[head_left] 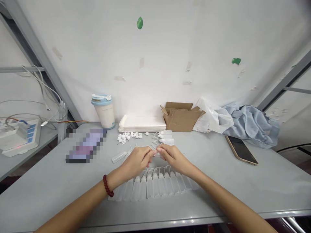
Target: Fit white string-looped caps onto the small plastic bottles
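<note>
My left hand [139,158] and my right hand [173,157] meet over the middle of the table, thumbs and fingers pinched close together. Whatever small thing lies between the fingertips is mostly hidden. Below them, a row of translucent plastic bottles [150,186] lies side by side, thin white strings or tubes curling from their tops. One similar bottle [119,157] lies left of my left hand, and several more bottles [167,141] are stacked just beyond my right hand. A pile of small white caps [131,136] sits behind my left hand.
Along the wall stand a cup [104,111], a stack of white padded envelopes [143,123], an open cardboard box [182,119], a plastic bag [211,116] and blue cloth [252,123]. A phone [241,149] lies right; a pixelated device [87,145] lies left.
</note>
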A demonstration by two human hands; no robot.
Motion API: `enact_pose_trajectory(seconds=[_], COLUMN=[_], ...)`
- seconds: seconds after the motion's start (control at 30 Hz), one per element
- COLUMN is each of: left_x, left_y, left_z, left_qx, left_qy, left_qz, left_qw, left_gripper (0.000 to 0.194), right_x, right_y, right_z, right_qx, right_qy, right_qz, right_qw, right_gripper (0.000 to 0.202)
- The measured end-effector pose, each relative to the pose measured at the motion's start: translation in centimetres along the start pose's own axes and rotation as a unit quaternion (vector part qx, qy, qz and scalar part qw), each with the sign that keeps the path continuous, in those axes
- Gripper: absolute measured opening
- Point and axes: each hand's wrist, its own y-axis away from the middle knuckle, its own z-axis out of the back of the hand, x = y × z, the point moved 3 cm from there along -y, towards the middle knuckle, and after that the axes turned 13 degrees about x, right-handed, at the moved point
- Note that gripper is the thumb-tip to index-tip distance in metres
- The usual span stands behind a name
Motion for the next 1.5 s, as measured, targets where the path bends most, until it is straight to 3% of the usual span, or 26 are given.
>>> enact_pose_trajectory(seconds=[0.2, 0.27, 0.37, 0.43, 0.57, 0.7, 0.8, 0.9, 1.03, 1.23, 1.37, 1.5], left_x=[0.0, 0.0, -0.3, -0.5, -0.7, -0.6, -0.7, -1.0, -1.3, -0.9, -0.6, 0.8], left_y=[0.4, 0.6, 0.7, 0.6, 0.3, 0.2, 0.2, 0.3, 0.5, 0.7, 0.5, 0.0], left_z=[-0.7, -0.7, -0.4, -0.1, 0.2, 0.5, 0.4, 0.3, 0.3, -0.2, 0.0, 2.2], left_qx=[-0.07, -0.071, -0.068, -0.051, 0.005, 0.02, 0.018, 0.007, -0.032, -0.111, -0.101, -0.081], left_qy=[-0.194, -0.217, -0.194, -0.147, -0.023, 0.091, 0.131, 0.127, 0.022, -0.162, -0.185, -0.221], left_qz=[-0.144, -0.165, -0.15, -0.106, -0.008, 0.025, 0.018, 0.005, -0.034, -0.148, -0.152, -0.055], left_qw=[0.968, 0.96, 0.967, 0.982, 1.0, 0.995, 0.991, 0.992, 0.999, 0.969, 0.966, 0.97], left_gripper=[0.032, 0.032, 0.029, 0.029, 0.038, 0.041, 0.042, 0.039, 0.036, 0.03, 0.026, 0.022], right_x=[-0.1, 0.0, 0.3, 0.3, 0.1, 0.0, 0.4, 1.0, 0.9, -0.6, -1.0, -1.9], right_y=[0.0, 0.1, 0.1, 0.1, 0.2, 0.3, 0.4, 0.6, 0.6, 0.1, -0.1, -0.5], right_z=[0.1, 0.1, 0.2, 0.4, 0.5, 0.2, 0.1, 0.4, 0.8, 0.4, 0.8, 2.8], right_qx=[0.056, 0.075, 0.056, 0.024, -0.021, -0.037, -0.029, -0.008, 0.009, 0.068, 0.032, -0.077], right_qy=[-0.261, -0.299, -0.3, -0.246, -0.019, 0.167, 0.197, 0.136, -0.006, -0.261, -0.247, -0.173], right_qz=[-0.072, -0.084, -0.075, -0.055, -0.002, 0.051, 0.052, 0.035, 0.004, -0.014, -0.02, -0.028], right_qw=[0.961, 0.948, 0.949, 0.967, 1.0, 0.984, 0.979, 0.99, 1.0, 0.963, 0.968, 0.981], right_gripper=[0.036, 0.036, 0.036, 0.034, 0.026, 0.021, 0.018, 0.019, 0.027, 0.034, 0.033, 0.031])
